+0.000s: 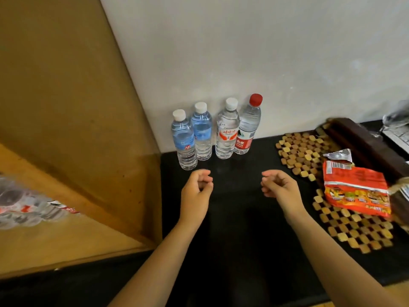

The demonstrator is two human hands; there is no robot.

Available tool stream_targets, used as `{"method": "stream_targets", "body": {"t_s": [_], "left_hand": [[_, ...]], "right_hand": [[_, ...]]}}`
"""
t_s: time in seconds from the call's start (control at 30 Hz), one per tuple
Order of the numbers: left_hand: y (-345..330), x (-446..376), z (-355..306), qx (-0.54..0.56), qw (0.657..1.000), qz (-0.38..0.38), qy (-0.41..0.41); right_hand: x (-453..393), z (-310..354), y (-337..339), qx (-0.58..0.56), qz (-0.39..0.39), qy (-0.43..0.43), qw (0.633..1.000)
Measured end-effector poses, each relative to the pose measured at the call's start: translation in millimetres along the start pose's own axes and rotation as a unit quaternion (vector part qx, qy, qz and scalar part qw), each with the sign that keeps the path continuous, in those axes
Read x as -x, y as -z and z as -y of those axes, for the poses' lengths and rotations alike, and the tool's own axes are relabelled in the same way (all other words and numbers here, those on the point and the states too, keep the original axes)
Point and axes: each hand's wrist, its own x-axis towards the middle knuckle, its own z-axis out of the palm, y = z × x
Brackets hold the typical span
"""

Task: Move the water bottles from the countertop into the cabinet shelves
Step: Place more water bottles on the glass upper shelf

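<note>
Several clear water bottles stand upright on the black countertop (232, 229) against the white wall. From the left: a blue-labelled bottle (184, 140), a second blue-labelled bottle (201, 131), a white-capped bottle with an orange label (227, 129) and a red-capped bottle (247, 125). My left hand (197, 189) hovers just in front of the leftmost bottle, fingers curled, holding nothing. My right hand (278, 185) hovers to the right, in front of the bottles, fingers also curled and empty. The wooden cabinet (66, 107) stands at the left, with blurred bottles (26, 207) on its shelf.
A woven bamboo mat (305, 151) lies on the right of the countertop with an opened red snack packet (356, 191) on it. A dark wooden tray (363, 142) sits behind the packet. A wine glass (396, 118) stands at the far right.
</note>
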Motion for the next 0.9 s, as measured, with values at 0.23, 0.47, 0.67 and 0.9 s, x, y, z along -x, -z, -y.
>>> {"method": "stream_targets", "body": {"t_s": [0.23,0.47,0.67,0.9], "left_hand": [[-51,-95,-27,0.016,1.000,0.009,0.017],[-83,-150,-30,-0.014,0.999,-0.006,0.043],[-99,-163,-39,0.015,0.998,-0.051,0.043],[-102,-155,-32,0.016,0.996,-0.081,0.024]], "right_hand": [[-100,26,-18,0.045,-0.019,0.012,0.999],[-165,43,-38,0.079,0.003,0.036,0.996],[-177,37,-45,0.081,0.019,0.066,0.994],[-158,19,-33,0.104,0.039,0.085,0.990]]}}
